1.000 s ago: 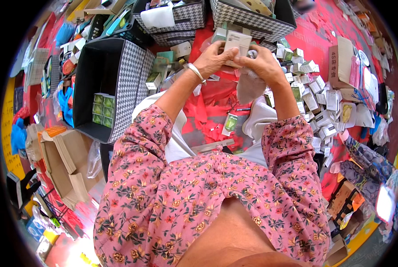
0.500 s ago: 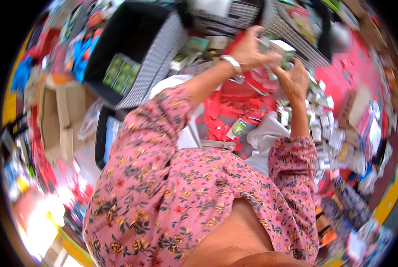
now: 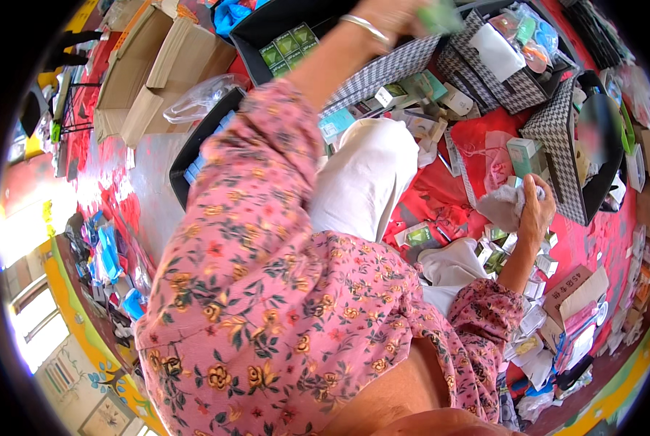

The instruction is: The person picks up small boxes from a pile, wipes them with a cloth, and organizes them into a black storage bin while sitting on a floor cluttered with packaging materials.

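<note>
The person sits on the floor with lots of little boxes all around. The left hand point(image 3: 392, 13) is stretched far up and away, near the top edge of the view. It looks closed on a small green box point(image 3: 441, 14), but that part is blurry, so I cannot tell how tight the hold is. The box is just past the rim of a black bin with checked sides point(image 3: 383, 69). That bin already has a row of small green boxes point(image 3: 289, 45) packed in its near corner, to the left of the hand.

The right hand point(image 3: 532, 207) is lower down and off to the right. Its fingers are curled around a soft grey cloth point(image 3: 505, 203). It is well apart from the blurry green box, so the left hand is the much nearer one.

More small white and green boxes point(image 3: 503, 251) lie on the red floor mat point(image 3: 478, 163) just below the right hand.
</note>
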### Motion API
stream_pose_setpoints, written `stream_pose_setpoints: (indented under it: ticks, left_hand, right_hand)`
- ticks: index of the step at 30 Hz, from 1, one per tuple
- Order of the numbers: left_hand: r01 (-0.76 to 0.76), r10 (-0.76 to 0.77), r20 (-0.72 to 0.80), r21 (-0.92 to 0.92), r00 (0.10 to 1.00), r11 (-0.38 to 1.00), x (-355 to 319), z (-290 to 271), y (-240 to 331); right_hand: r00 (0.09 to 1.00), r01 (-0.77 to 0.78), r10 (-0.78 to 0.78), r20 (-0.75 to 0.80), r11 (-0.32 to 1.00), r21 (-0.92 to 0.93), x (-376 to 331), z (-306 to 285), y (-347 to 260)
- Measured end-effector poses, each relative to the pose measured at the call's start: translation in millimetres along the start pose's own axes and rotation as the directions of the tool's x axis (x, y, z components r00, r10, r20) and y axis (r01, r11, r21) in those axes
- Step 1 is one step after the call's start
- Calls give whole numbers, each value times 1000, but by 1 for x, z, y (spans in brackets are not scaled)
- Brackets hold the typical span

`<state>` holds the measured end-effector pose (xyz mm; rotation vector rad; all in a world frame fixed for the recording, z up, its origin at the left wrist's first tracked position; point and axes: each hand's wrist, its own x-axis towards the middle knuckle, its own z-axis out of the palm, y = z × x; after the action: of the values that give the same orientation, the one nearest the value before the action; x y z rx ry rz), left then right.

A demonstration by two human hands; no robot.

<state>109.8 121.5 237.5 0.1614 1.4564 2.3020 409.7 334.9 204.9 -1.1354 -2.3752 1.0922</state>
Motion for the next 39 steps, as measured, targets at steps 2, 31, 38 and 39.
stream_pose_setpoints:
  ticks: [2, 31, 38, 39]
  left_hand:
    - [-23, 24, -17, 53, 1000, 998, 30, -81, 6]
    - [-20, 111, -380, 237, 918, 971, 129, -268, -14]
    - [89, -24, -187, 347, 982, 934, 105, -252, -1]
    - [117, -27, -208, 435, 978, 893, 105, -252, -15]
  right_hand:
    - [999, 12, -10, 49, 998, -54, -3, -1, -6]
    - [948, -228, 226, 225, 974, -22, -24, 18, 82]
    - [937, -194, 181, 300, 981, 14, -27, 26, 62]
    - [945, -159, 152, 288, 987, 1, -27, 24, 62]
